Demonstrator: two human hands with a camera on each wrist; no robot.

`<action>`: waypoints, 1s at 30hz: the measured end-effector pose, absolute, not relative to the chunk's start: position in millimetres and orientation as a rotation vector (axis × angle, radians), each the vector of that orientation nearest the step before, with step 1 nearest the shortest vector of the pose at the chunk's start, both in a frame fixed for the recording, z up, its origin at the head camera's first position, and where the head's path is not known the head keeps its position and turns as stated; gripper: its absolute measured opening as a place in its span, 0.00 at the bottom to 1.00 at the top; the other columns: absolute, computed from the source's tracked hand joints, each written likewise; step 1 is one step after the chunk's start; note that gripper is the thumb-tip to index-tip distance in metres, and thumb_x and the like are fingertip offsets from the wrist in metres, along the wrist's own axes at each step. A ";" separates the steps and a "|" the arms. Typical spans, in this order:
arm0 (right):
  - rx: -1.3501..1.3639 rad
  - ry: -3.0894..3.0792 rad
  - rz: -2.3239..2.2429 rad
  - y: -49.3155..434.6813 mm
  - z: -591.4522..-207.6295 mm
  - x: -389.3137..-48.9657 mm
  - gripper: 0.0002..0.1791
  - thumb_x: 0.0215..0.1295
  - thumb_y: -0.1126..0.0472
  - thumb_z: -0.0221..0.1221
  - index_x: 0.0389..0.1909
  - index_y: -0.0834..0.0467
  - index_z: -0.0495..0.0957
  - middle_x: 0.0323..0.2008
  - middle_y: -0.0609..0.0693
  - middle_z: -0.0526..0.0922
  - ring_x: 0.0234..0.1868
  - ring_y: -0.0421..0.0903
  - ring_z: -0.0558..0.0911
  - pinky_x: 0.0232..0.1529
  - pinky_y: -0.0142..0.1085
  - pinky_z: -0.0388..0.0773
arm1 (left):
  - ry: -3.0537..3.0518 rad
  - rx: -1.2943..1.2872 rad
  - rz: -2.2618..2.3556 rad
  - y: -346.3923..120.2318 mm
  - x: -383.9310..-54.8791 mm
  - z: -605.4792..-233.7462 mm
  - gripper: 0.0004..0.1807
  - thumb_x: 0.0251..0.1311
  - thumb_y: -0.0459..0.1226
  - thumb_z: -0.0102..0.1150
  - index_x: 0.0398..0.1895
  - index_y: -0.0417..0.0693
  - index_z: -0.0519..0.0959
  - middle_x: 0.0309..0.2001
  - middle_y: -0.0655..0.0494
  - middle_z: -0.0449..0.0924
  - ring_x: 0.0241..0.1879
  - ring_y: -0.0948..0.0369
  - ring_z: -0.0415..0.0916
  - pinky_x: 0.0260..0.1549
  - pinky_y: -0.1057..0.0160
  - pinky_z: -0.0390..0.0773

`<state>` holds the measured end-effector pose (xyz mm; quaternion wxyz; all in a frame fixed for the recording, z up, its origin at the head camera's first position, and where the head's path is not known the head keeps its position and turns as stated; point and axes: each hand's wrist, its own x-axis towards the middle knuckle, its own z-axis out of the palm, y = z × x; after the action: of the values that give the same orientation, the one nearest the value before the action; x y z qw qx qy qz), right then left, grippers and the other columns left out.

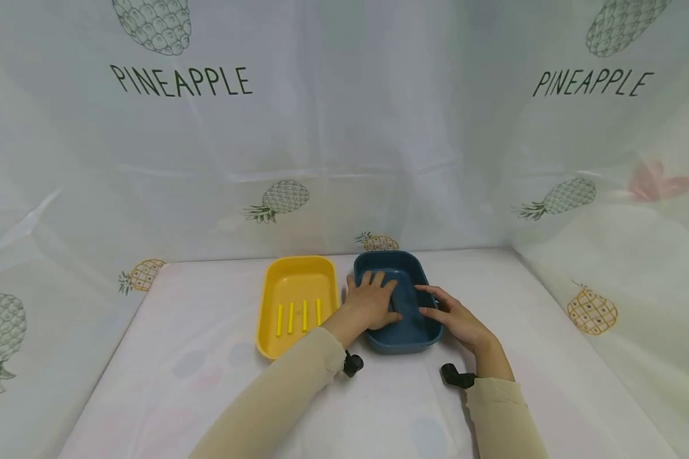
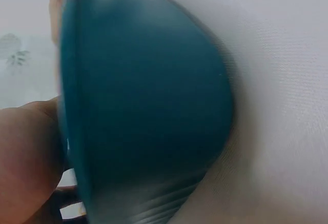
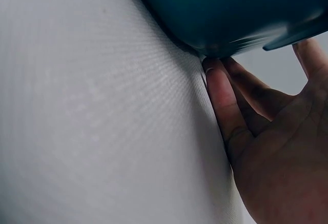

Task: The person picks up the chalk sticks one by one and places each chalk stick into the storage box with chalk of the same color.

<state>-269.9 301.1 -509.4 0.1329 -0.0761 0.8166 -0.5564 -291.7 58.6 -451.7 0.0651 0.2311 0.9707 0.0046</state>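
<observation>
A dark blue tray [image 1: 409, 331] with rounded corners and raised walls stands on the table. Over its left side lies my left hand [image 1: 372, 305], fingers spread and thumb pointing into the tray; the hand hides part of the tray's floor. The tray's outer wall [image 2: 148, 96] fills much of the left wrist view. My right hand [image 1: 459, 320] is at the right wall, with thumb and index finger reaching over the rim. From the right wrist, fairly straight fingers [image 3: 223, 93] appear low against the outside of the tray, close to the table.
Left of the blue tray is a yellow tray [image 1: 298, 264] with several thin yellow sticks [image 1: 290, 317] lined up in it. A white cloth with pineapple prints covers the table [image 1: 207, 395] and hangs as a curtain [image 1: 344, 127] behind it.
</observation>
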 end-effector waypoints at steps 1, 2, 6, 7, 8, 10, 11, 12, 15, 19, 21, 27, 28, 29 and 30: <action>-0.220 2.369 -1.614 301.6 -510.0 -270.2 0.32 0.74 0.45 0.61 0.77 0.36 0.64 0.85 0.53 0.45 0.84 0.65 0.43 0.78 0.70 0.49 | 2.930 0.701 0.026 57.6 -290.9 -450.2 0.46 0.64 0.69 0.57 0.82 0.66 0.58 0.82 0.52 0.54 0.81 0.46 0.52 0.75 0.28 0.53; -0.222 2.371 -1.614 302.2 -510.5 -270.5 0.33 0.74 0.45 0.61 0.77 0.36 0.64 0.85 0.53 0.45 0.84 0.66 0.43 0.78 0.70 0.49 | 2.933 0.704 0.035 56.5 -290.3 -448.8 0.46 0.64 0.69 0.57 0.82 0.67 0.58 0.83 0.52 0.53 0.81 0.46 0.52 0.75 0.27 0.53; -0.213 2.354 -1.636 304.8 -511.1 -272.7 0.34 0.74 0.46 0.61 0.78 0.35 0.62 0.85 0.52 0.43 0.84 0.65 0.41 0.78 0.70 0.47 | 2.951 0.718 0.083 51.0 -289.5 -445.4 0.46 0.64 0.68 0.58 0.82 0.67 0.57 0.83 0.52 0.53 0.81 0.45 0.51 0.75 0.27 0.52; -0.209 2.347 -1.641 305.2 -511.3 -273.5 0.35 0.74 0.46 0.61 0.79 0.35 0.61 0.85 0.52 0.42 0.84 0.65 0.40 0.78 0.70 0.45 | 2.953 0.720 0.098 49.1 -289.4 -444.5 0.47 0.64 0.68 0.58 0.82 0.67 0.57 0.83 0.52 0.52 0.82 0.45 0.50 0.75 0.27 0.52; -0.204 2.340 -1.648 305.6 -511.4 -274.3 0.35 0.75 0.46 0.61 0.79 0.34 0.60 0.85 0.52 0.42 0.84 0.65 0.39 0.78 0.71 0.44 | 2.955 0.723 0.109 46.7 -289.2 -443.5 0.47 0.64 0.68 0.58 0.82 0.67 0.56 0.83 0.52 0.52 0.82 0.45 0.50 0.75 0.27 0.51; -0.190 2.319 -1.671 306.0 -512.6 -277.0 0.36 0.75 0.47 0.60 0.79 0.32 0.59 0.85 0.51 0.40 0.85 0.64 0.37 0.78 0.71 0.41 | 2.953 0.724 0.130 41.2 -288.7 -440.6 0.47 0.65 0.68 0.57 0.83 0.67 0.54 0.83 0.53 0.50 0.82 0.45 0.48 0.76 0.27 0.50; -0.185 2.312 -1.680 306.3 -512.9 -278.3 0.36 0.75 0.47 0.60 0.79 0.32 0.59 0.85 0.51 0.39 0.85 0.64 0.36 0.78 0.71 0.40 | 2.951 0.721 0.136 38.1 -288.2 -439.0 0.48 0.65 0.68 0.57 0.83 0.67 0.53 0.84 0.53 0.49 0.82 0.45 0.47 0.76 0.27 0.49; -0.180 2.306 -1.686 306.5 -513.1 -279.5 0.36 0.75 0.46 0.60 0.79 0.32 0.59 0.85 0.51 0.39 0.85 0.63 0.35 0.78 0.72 0.39 | 2.949 0.717 0.146 35.0 -287.7 -437.3 0.48 0.65 0.68 0.56 0.84 0.68 0.52 0.84 0.53 0.48 0.83 0.45 0.46 0.76 0.27 0.49; -0.164 2.309 -1.698 307.3 -513.7 -282.7 0.36 0.75 0.46 0.60 0.79 0.32 0.59 0.85 0.50 0.39 0.85 0.63 0.34 0.78 0.72 0.39 | 2.957 0.704 0.148 25.5 -286.1 -431.9 0.48 0.66 0.69 0.54 0.84 0.68 0.50 0.85 0.53 0.46 0.83 0.46 0.45 0.77 0.28 0.49; -0.136 2.342 -1.708 308.7 -511.0 -284.8 0.35 0.75 0.46 0.60 0.79 0.34 0.59 0.85 0.55 0.40 0.85 0.65 0.38 0.78 0.71 0.42 | 2.971 0.691 0.192 14.3 -283.6 -426.5 0.48 0.66 0.69 0.52 0.84 0.69 0.49 0.85 0.54 0.45 0.84 0.47 0.44 0.78 0.29 0.48; -0.130 2.371 -1.704 309.8 -508.1 -284.6 0.36 0.75 0.46 0.60 0.80 0.36 0.59 0.84 0.58 0.42 0.84 0.66 0.41 0.78 0.71 0.45 | 2.971 0.691 0.233 9.5 -282.6 -425.1 0.48 0.67 0.70 0.52 0.84 0.68 0.49 0.85 0.54 0.44 0.84 0.47 0.43 0.78 0.29 0.47; -0.097 2.539 -1.634 310.6 -498.4 -280.6 0.40 0.73 0.40 0.60 0.81 0.41 0.57 0.82 0.59 0.51 0.80 0.67 0.56 0.75 0.70 0.58 | 2.960 0.689 0.333 -7.0 -282.5 -426.3 0.46 0.69 0.71 0.46 0.85 0.70 0.47 0.86 0.56 0.40 0.85 0.47 0.36 0.78 0.29 0.41; -0.093 2.574 -1.621 310.4 -497.0 -279.8 0.41 0.73 0.39 0.60 0.81 0.42 0.57 0.82 0.59 0.52 0.80 0.67 0.57 0.74 0.70 0.59 | 2.962 0.687 0.343 -10.3 -283.3 -427.4 0.46 0.69 0.71 0.45 0.85 0.71 0.46 0.86 0.56 0.40 0.85 0.47 0.35 0.78 0.29 0.41; -0.088 2.604 -1.611 309.9 -495.6 -279.2 0.41 0.73 0.38 0.60 0.82 0.43 0.57 0.82 0.58 0.53 0.80 0.66 0.57 0.74 0.70 0.60 | 2.966 0.684 0.348 -14.0 -284.1 -428.4 0.46 0.69 0.71 0.43 0.85 0.71 0.46 0.86 0.56 0.39 0.85 0.47 0.35 0.78 0.29 0.40; -0.088 2.637 -1.594 309.8 -494.2 -278.7 0.42 0.73 0.38 0.60 0.82 0.43 0.55 0.83 0.57 0.53 0.81 0.66 0.56 0.73 0.71 0.60 | 2.973 0.684 0.348 -18.1 -285.2 -429.7 0.45 0.69 0.72 0.42 0.85 0.71 0.45 0.86 0.56 0.38 0.85 0.47 0.34 0.78 0.29 0.40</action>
<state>-278.7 309.8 -494.2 0.0296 -0.0284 0.8551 -0.5168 -285.2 -18.1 -429.7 0.0355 0.2227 0.9676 0.1133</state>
